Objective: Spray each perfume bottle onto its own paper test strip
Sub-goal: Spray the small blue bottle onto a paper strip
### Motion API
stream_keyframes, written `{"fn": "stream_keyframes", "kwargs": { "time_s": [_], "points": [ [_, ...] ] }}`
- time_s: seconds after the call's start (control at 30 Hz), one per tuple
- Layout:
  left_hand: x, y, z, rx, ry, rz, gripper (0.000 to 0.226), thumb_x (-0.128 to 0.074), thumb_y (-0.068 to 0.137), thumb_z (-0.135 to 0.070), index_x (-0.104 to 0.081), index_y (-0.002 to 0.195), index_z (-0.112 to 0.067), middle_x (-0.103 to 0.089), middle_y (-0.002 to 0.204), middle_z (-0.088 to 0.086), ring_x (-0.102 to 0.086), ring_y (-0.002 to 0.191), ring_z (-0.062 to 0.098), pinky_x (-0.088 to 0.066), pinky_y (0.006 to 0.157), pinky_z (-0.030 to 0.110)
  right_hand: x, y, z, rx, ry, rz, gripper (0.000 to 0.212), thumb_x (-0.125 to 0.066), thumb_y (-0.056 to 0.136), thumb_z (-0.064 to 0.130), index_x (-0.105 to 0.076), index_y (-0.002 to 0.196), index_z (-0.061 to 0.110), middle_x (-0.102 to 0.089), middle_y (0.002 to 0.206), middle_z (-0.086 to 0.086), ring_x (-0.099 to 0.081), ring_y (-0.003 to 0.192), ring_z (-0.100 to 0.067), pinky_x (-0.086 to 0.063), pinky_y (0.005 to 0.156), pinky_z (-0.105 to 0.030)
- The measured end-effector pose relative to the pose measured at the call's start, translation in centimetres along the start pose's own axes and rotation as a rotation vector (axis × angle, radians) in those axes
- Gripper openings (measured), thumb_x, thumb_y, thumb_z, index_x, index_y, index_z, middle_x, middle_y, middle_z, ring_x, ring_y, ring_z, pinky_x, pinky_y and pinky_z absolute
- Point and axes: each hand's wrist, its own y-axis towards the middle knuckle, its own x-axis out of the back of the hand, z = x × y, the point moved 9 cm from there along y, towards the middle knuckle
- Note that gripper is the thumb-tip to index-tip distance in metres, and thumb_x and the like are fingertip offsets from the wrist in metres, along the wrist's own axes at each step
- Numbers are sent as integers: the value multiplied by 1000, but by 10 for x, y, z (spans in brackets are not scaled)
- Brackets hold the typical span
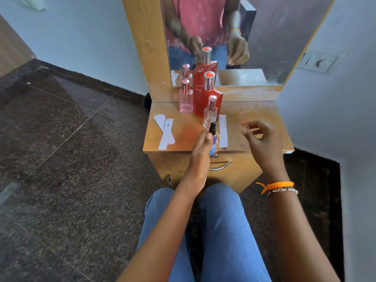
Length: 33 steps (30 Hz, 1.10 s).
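My left hand [203, 146] grips a small blue bottle with a black sprayer top [213, 137] over the front edge of the wooden dresser top [183, 131]. My right hand [258, 137] hovers to its right, fingers loosely curled, holding nothing that I can see. A clear bottle with a pink cap [210, 112], a large red bottle [207, 98] and a pink bottle [186, 99] stand at the back. One white paper strip [223, 131] lies right of the held bottle. Other strips [165, 131] lie overlapped on the left.
A mirror [244, 37] rises behind the dresser and reflects the bottles and hands. A drawer with a metal handle [220, 166] is below the top. My knees in jeans [203, 220] sit close to the drawer. Dark stone floor [71, 149] spreads to the left.
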Motion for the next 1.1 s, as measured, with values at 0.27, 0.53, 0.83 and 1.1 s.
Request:
{"fn": "stream_keyframes", "kwargs": {
  "time_s": [0.27, 0.53, 0.83, 1.1],
  "points": [
    [4, 3, 2, -7, 38, -41, 15, -46, 98, -19, -59, 104, -18, -57, 92, -5, -51, 93, 12, -42, 92, 38, -15, -6, -21, 48, -264, -14, 25, -63, 85, 7, -63, 110, 13, -64, 112, -7, -51, 105, -32, -44, 84, -38],
    [-6, 2, -24, -122, 233, -15, 18, -61, 89, -19, -66, 104, -27, -64, 108, 2, -60, 90, 0, -49, 77, 16, -18, -40, 29, 266, 143, 151, 45, -66, 80, 4, -55, 123, 14, -59, 110, 2, -58, 97, -12, -44, 87, -16],
    [-16, 9, -37, -152, 234, 20, 23, -63, 86, -10, -67, 105, -24, -70, 96, -12, -66, 88, 2, -52, 72, 14, -14, -36, 13, 106, 268, 127, 41, -63, 88, 4, -49, 121, 23, -61, 101, 15, -62, 92, 2, -50, 78, -11],
    [-30, 3, -29, -458, 1137, -15, 40, -46, 92, 2, -51, 131, -7, -50, 137, 8, -38, 133, 20, -23, 109, 22, -3, -25, 2, 84, 214, 51, 42, -66, 87, 9, -50, 125, 18, -57, 95, 19, -59, 87, 5, -47, 73, -7]
  ]
}}
